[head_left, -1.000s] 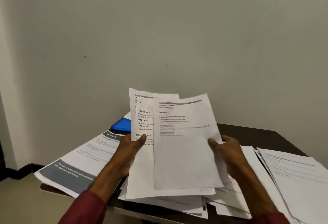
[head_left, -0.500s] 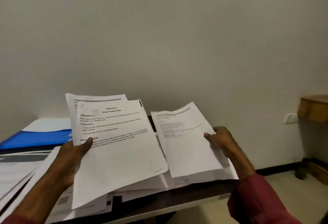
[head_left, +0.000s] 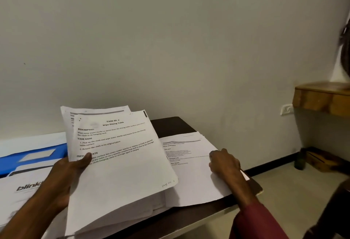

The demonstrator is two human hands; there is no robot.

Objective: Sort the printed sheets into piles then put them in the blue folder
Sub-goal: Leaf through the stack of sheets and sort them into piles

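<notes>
Where the view starts at its lower edge, the left hand [head_left: 62, 180] grips a stack [head_left: 121, 172] of printed sheets, thumb laid across the front page and fingers hidden behind. The stack is held up off the table and tilted toward the camera; its top page is headed "TASK ID: 2, Wipe Dining Table". To the right, a maroon sleeve [head_left: 255, 221] leads to the right hand [head_left: 224, 163], which rests knuckles-up on a pile [head_left: 191, 185] lying flat near the right edge of the dark table [head_left: 170, 125]. Its fingers bend onto the top sheet; whether they pinch it or only press it I cannot tell. Left of the stack lies a sheet marked "blink" [head_left: 20, 188], and just beyond it the folder [head_left: 9, 165], blue with a pale label window, lies flat with white paper at its far side. Farther off are a socket [head_left: 287, 109], a wooden shelf [head_left: 322, 98] and a dark bottle [head_left: 300, 160] on the floor.
</notes>
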